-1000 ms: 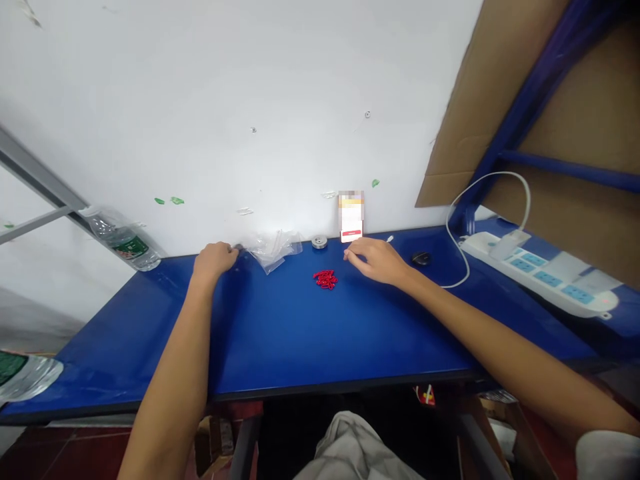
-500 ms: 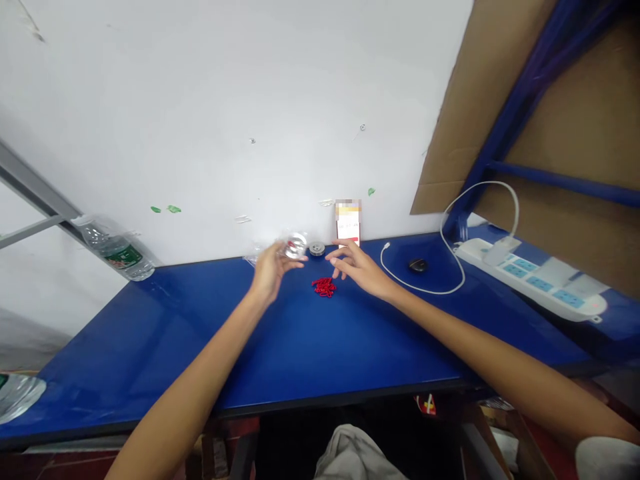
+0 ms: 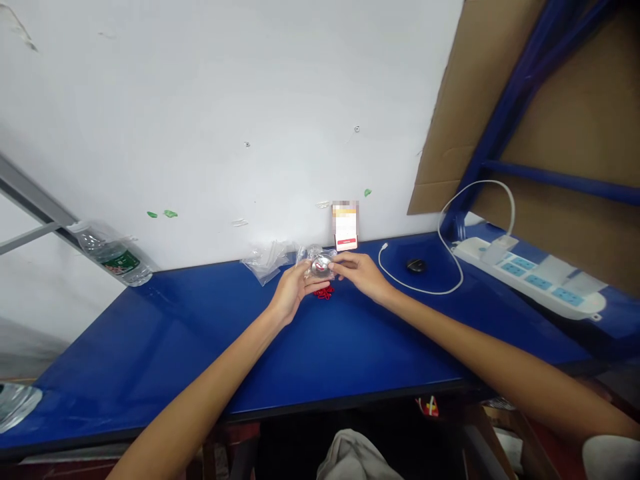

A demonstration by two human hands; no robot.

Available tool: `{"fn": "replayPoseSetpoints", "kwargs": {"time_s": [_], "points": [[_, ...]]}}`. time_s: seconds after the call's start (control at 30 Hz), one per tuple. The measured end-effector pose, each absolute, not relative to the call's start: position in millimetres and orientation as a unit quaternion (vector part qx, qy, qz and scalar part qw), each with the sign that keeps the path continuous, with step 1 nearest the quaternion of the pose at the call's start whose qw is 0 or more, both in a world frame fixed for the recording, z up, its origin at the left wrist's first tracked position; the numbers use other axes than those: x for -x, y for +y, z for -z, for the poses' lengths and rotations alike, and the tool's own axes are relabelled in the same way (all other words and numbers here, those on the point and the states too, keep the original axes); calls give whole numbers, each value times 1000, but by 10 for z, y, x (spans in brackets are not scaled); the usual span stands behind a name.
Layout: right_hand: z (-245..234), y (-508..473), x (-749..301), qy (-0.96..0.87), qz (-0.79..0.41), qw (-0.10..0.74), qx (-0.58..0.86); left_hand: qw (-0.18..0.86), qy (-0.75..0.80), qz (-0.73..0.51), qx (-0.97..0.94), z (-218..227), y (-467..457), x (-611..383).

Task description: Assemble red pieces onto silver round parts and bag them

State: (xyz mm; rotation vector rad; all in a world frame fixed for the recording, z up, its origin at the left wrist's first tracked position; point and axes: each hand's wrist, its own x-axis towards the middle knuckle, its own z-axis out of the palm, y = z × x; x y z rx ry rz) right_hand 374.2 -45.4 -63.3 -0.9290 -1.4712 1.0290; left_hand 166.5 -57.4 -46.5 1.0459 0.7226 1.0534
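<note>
White wall [image 3: 280,100] is standing at the back, with the blue tabletop [image 3: 400,347] running along its foot. Near mid-width you are holding a clear packet [image 3: 315,257]; a round silver disc [image 3: 321,266] is showing through it, with a red mark on top.

Your left grip [image 3: 291,289] is closed on the packet's left side, fingers extending below; it is probably acting as a cradle, since the film looks limp. Your right grip [image 3: 364,275] is pinching the right edge, fingertips meeting the disc, presumably steadying it. Neither grip is standing open. The packet appears to be sitting above the tabletop, though contact underneath is hidden.

Red pile [image 3: 325,293] is lying just in front, partly covered by your left fingers; cannot tell whether they are touching it. It is likely sitting there for easy reach. Loose bags [image 3: 269,262] are lying to the left, against the wall and clear of the working spot. Phone [image 3: 345,227] is leaning upright on the wall, screen facing you, likely for viewing. Cable [image 3: 463,270] is looping around a black object [image 3: 416,266] at right, away from both hands.
</note>
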Motion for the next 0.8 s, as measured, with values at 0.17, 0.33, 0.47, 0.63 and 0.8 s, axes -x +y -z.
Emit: {"fn": "replayPoseSetpoints", "kwargs": {"time_s": [0.17, 0.33, 0.47, 0.63, 0.8], "points": [[570, -388, -3880, -594, -463, 526, 396, 669, 338, -493, -440, 455, -566, -1651], [507, -389, -3938, -605, -468, 518, 383, 690, 334, -485, -421, 484, -577, -1670], [464, -426, -3921, -609, -453, 524, 386, 722, 315, -460, -409, 512, -604, -1698], [410, -505, -3950, -654, -368, 526, 400, 743, 309, -446, -392, 524, -600, -1715], [324, -586, -3947, -699, -262, 512, 425, 755, 300, -430, -395, 555, -585, -1703]]}}
